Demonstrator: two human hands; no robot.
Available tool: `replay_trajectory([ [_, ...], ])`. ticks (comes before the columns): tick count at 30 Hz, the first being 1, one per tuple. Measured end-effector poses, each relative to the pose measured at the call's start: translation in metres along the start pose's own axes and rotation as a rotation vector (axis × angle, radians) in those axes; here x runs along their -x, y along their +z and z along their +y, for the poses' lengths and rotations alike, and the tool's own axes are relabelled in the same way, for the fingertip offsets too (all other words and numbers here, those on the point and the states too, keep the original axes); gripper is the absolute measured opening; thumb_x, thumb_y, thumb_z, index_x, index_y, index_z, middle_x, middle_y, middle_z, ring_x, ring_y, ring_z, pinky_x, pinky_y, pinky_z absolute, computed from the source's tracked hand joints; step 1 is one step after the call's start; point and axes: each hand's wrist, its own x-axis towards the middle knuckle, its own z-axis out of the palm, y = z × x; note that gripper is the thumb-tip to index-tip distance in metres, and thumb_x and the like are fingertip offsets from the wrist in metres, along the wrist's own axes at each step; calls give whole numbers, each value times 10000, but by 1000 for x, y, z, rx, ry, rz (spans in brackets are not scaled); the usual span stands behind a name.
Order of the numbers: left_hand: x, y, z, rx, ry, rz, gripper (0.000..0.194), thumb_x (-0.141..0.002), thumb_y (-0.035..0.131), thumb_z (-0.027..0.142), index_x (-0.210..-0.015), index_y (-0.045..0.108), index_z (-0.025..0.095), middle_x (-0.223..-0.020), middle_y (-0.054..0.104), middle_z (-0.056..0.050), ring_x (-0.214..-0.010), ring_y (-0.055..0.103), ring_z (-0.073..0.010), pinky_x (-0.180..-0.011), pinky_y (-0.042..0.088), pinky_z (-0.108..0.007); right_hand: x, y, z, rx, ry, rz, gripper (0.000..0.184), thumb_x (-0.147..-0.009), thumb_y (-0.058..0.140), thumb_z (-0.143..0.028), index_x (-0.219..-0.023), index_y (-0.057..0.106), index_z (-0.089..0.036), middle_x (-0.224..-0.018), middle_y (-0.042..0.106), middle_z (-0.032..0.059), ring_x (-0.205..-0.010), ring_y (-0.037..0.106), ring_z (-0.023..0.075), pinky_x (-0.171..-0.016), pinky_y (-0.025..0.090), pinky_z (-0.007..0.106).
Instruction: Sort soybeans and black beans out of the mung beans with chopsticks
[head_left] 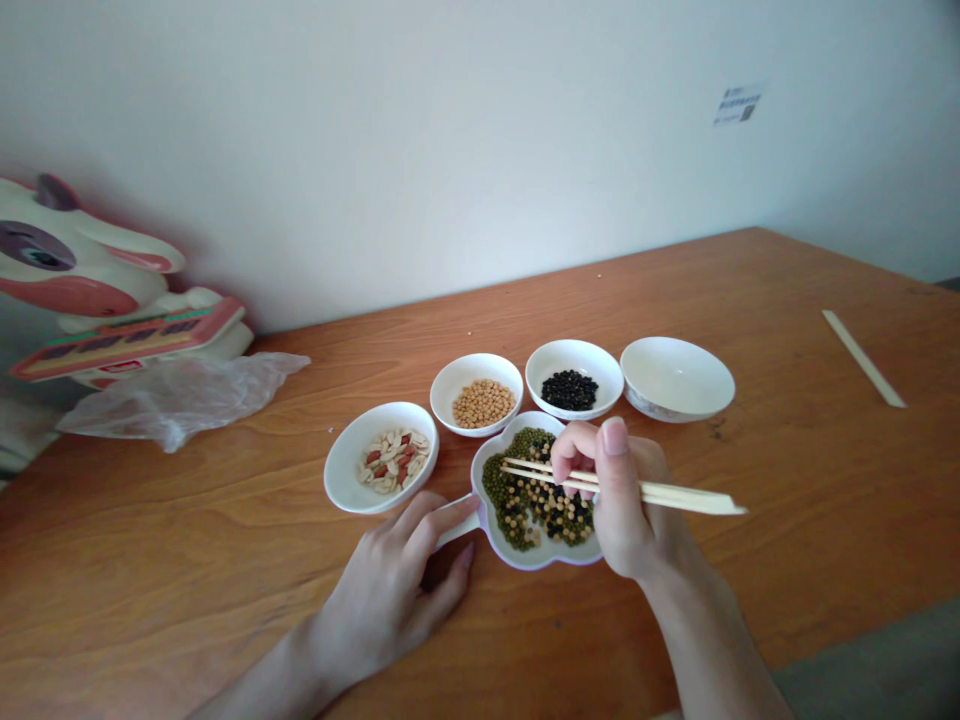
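My left hand point(401, 565) is closed around the handle of a white, flower-shaped dish point(546, 556) with a lilac rim. Mixed green, black and tan beans point(525, 500) lie in it. Over the dish, my right hand point(626, 500) grips a pair of wooden chopsticks point(686, 496), their tips down among the beans at the left side. Whether the tips pinch a bean I cannot tell. Behind the dish stand a bowl of tan soybeans point(484, 403), a bowl of black beans point(570, 390) and an empty white bowl point(679, 380). A bowl of pale and reddish seeds point(391, 460) is to the left.
A chopstick wrapper point(862, 358), long and pale, lies at the right of the wooden table point(187, 600). At the back left are a cow-shaped toy keyboard point(127, 290) and a crumpled clear plastic bag point(199, 395). A wall runs behind the table.
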Motion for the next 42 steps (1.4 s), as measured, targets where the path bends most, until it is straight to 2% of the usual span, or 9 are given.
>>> replay_trajectory([
  [16,-1,1,0,-28,4,13,547,-1025,630,161,-1532,471,289,-1177,689,-77,-1029,734,-222,-882,645,-359,1,-1,-4,28,-33,29,706,-1157,228,-561,-666,585,-201,-581,570,-4,-560,549,107,-581,379,288],
  [23,0,1,-2,-43,12,12,531,-1033,619,166,-1526,462,289,-1198,685,-84,-1039,732,-221,-883,652,-371,8,-9,0,-18,-70,59,701,-1149,234,-588,-685,593,-203,-609,577,0,-569,545,114,-593,398,290],
  [29,-1,2,-2,-81,4,15,519,-1044,611,193,-1527,456,301,-1218,698,-84,-1062,745,-230,-896,664,-374,14,-16,0,-60,-97,170,768,-1129,189,-636,-661,619,-206,-589,579,20,-550,546,134,-551,373,312],
  [36,-1,2,1,-37,-4,5,550,-1024,589,164,-1537,443,295,-1207,695,-91,-1032,749,-229,-895,674,-391,9,-25,6,-16,-104,382,903,-1037,132,-794,-578,659,-222,-551,606,77,-537,567,203,-506,359,349],
  [38,-1,2,1,-41,-3,2,578,-1018,589,161,-1556,432,301,-1213,694,-88,-1021,751,-227,-900,676,-395,7,-26,10,-16,-111,406,944,-1018,99,-815,-572,678,-218,-530,607,85,-518,576,212,-491,363,347],
  [42,-1,2,1,-54,-30,1,605,-1004,579,143,-1565,436,317,-1205,694,-76,-1024,751,-233,-907,678,-409,3,-24,18,-54,-117,335,964,-1005,85,-829,-571,684,-212,-522,600,88,-518,582,215,-489,383,344],
])
